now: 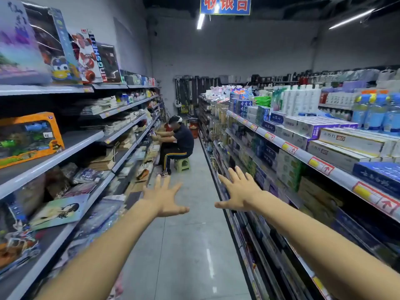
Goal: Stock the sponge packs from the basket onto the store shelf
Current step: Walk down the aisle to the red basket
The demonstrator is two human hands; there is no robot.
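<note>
Left hand (165, 198), right hand (239, 191) spread, empty — grey aisle floor (186, 245); stocked shelves (303, 154)

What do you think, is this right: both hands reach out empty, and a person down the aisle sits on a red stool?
Only the colour is wrong: in the head view the stool is green. Left hand and right hand are empty.

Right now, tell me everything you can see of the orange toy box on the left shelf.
The orange toy box looks like printed cardboard with a clear window showing blue and green figures and a white price sticker. It stands upright on a grey shelf, facing the aisle, left end cut off by the frame. Only the shelf touches it.
</note>
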